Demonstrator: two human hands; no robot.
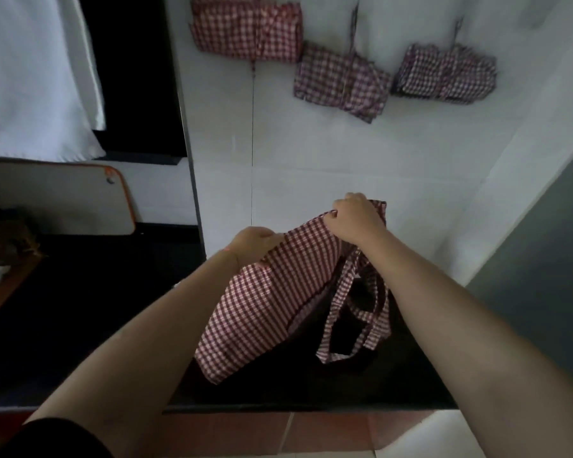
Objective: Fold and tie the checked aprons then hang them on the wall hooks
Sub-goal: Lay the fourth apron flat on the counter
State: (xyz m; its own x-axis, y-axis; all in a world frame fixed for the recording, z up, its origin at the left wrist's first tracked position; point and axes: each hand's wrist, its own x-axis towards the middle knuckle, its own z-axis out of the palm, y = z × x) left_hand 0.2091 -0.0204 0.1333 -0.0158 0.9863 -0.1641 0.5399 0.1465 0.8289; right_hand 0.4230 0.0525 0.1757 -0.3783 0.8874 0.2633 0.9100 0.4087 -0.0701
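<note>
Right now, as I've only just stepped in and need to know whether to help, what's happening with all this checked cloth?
A person is holding up a red-and-white checked apron over a dark countertop, the left hand and right hand each gripping its top edge. It is not folded yet, and its checked straps dangle in loops. Three folded, tied checked bundles already hang on the white tiled wall.
</note>
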